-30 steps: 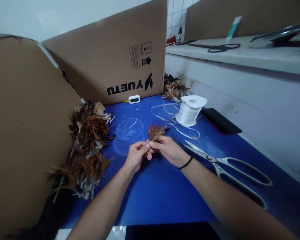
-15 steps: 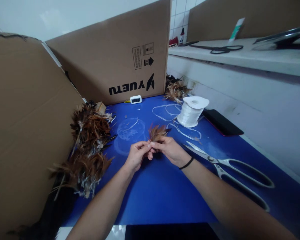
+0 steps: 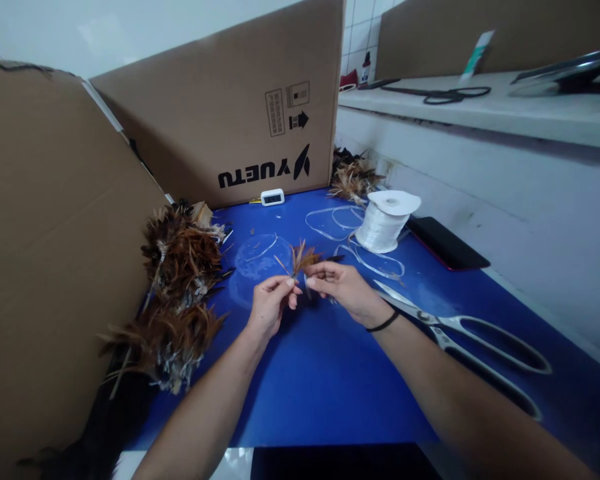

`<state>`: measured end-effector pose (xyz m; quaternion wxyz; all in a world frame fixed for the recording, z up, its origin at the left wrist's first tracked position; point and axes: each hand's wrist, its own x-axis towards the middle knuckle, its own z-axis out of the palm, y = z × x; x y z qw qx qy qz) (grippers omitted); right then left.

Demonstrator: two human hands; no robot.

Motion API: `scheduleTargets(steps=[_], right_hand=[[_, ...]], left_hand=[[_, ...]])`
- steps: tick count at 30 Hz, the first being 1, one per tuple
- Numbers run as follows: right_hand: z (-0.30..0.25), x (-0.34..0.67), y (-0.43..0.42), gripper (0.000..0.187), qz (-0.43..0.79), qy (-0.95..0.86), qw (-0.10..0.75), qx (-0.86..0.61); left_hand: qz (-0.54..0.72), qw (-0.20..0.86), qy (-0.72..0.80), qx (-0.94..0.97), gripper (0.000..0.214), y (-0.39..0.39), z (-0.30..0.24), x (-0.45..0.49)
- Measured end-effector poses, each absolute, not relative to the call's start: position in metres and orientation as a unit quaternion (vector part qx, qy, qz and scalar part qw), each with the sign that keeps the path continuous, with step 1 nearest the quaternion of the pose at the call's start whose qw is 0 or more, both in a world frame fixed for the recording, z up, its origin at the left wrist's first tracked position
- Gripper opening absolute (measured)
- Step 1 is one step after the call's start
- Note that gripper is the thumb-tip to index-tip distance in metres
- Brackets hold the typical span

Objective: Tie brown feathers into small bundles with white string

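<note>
Over the middle of the blue tabletop [image 3: 330,387], my left hand [image 3: 271,303] pinches the lower ends of a few brown feathers [image 3: 300,257], whose tips fan out upward. Just to its right is my right hand [image 3: 347,290], thumb and fingers closed around more feathers; dark tips [image 3: 335,258] stick out behind its fingers. A small gap separates the two hands. To the right of my right hand lie large silver scissors [image 3: 433,320], blades slightly apart. Feather bunches [image 3: 185,253] in brown and black are heaped at the left.
A spool of white ribbon [image 3: 384,223] stands behind my right hand, loose loops beside it. A black phone [image 3: 447,243] lies near the wall. A small white digital timer [image 3: 273,197] sits before the cardboard box [image 3: 205,127]. More feathers [image 3: 355,180] lie at the back right.
My hands, touching around one feather bunch before, have moved apart. My right hand has shifted right, and the feathers are now split between both hands.
</note>
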<state>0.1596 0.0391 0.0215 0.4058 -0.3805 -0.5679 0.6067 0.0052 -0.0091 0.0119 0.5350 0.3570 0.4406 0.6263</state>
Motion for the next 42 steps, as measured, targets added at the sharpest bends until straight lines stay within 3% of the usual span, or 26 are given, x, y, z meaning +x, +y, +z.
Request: scheduleTargets(steps=[3,7,12,21,28,35,42], right_hand=[[0.023,0.172,0.048,0.016,0.438,-0.653,0.406,-0.466],[0.024,0.181,0.053,0.011,0.247,-0.764,0.303,-0.512],[0.030,0.176,0.043,0.009,0.244,-0.814,0.234,-0.472],[0.032,0.180,0.041,0.012,0.176,-0.811,0.088,-0.552],[0.025,0.181,0.045,0.008,0.149,-0.812,0.108,-0.554],[0.024,0.175,0.042,0.010,0.124,-0.837,0.201,-0.494],[0.012,0.160,0.040,0.015,0.041,-0.846,0.132,-0.515]], left_hand=[[0.640,0.521,0.448,0.343,0.017,-0.007,0.012,0.004],[0.649,0.510,0.459,0.329,0.017,-0.004,0.011,0.001],[0.655,0.502,0.462,0.325,0.017,-0.002,0.008,0.000],[0.647,0.505,0.467,0.329,0.017,-0.003,0.008,0.000],[0.639,0.509,0.471,0.333,0.020,-0.003,0.008,0.001],[0.633,0.517,0.467,0.339,0.020,-0.004,0.007,0.002],[0.628,0.521,0.464,0.346,0.020,-0.004,0.006,0.003]])
